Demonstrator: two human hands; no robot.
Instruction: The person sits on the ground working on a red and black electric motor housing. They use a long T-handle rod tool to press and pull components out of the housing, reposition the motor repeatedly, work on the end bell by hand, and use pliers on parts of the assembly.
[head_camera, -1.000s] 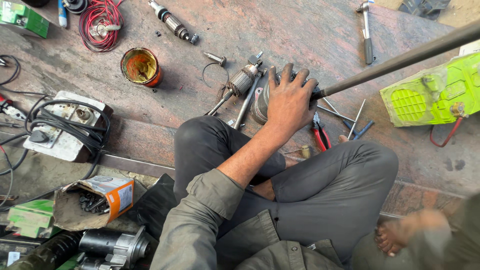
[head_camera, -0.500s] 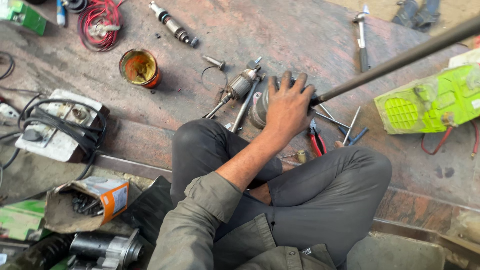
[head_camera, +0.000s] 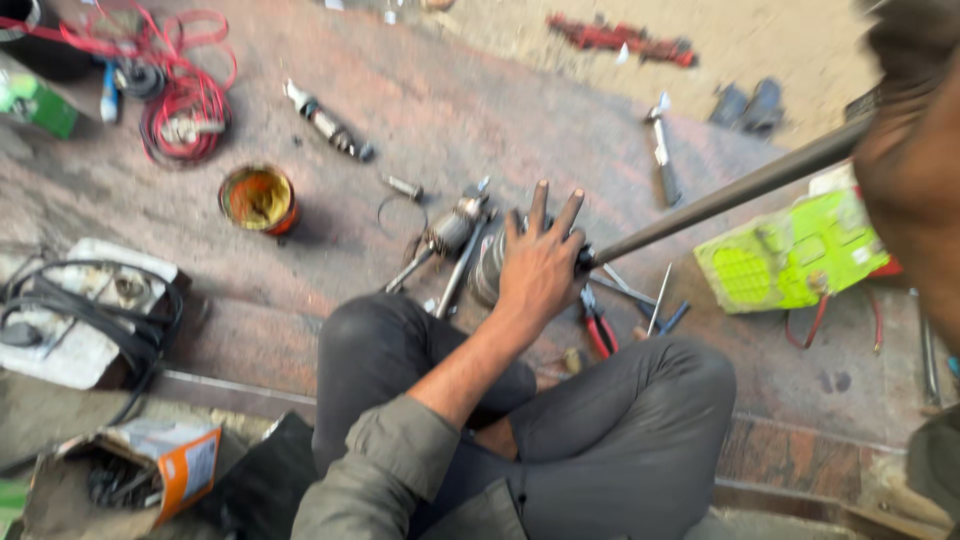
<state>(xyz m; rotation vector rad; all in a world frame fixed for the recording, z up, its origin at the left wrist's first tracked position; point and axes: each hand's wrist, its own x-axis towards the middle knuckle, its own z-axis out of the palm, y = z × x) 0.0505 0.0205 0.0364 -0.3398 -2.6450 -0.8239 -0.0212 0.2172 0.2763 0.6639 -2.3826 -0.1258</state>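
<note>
Left hand (head_camera: 540, 268) pressing, fingers splayed, on heavy stiff metal part (head_camera: 490, 268); long rod (head_camera: 720, 197) probably gripped by blurred right hand (head_camera: 915, 180), grip unclear.

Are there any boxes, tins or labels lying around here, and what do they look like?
Cardboard box: bottom left, torn open, orange and white, dark parts inside.
Green box: top left edge, small, green; partly cut off.
Round tin: upper left of the left hand, open, orange-yellow inside.
No screens or signs show.
</note>
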